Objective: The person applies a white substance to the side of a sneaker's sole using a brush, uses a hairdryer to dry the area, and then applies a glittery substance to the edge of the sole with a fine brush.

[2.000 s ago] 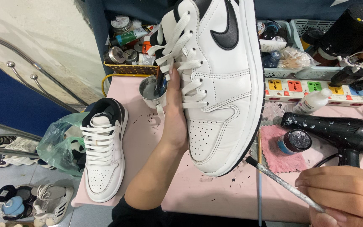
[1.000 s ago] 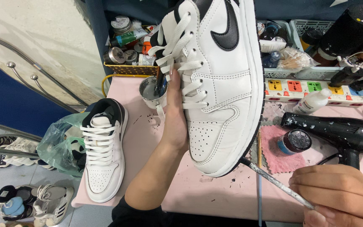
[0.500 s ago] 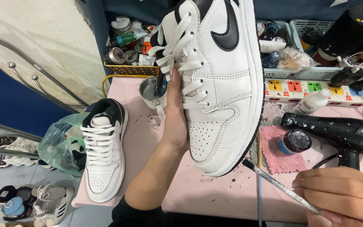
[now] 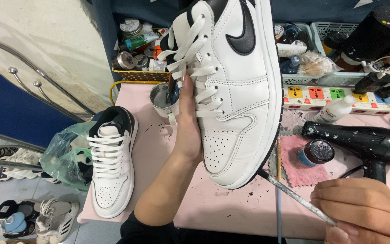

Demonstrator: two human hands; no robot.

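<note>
1. A pink desk (image 4: 168,149), spattered with black paint, carries baskets of jars at the back.
2. The white sneaker (image 4: 235,95) with black sole edge is raised above the desk; the left hand (image 4: 188,131) is tucked inside it, fingers hidden, so I cannot tell their grip.
3. A second sneaker (image 4: 112,162) rests at the desk's left edge.
4. A black hair dryer (image 4: 362,142) lies right.
5. The right hand (image 4: 366,212) has its fingers closed around a thin paintbrush (image 4: 294,196), whose tip touches the sole edge.

My view: cramped shoe-repair workshop, paint-spattered pink bench (image 4: 231,208), supply baskets (image 4: 145,76), hairdryer (image 4: 366,142), sneaker pile (image 4: 32,219).
</note>
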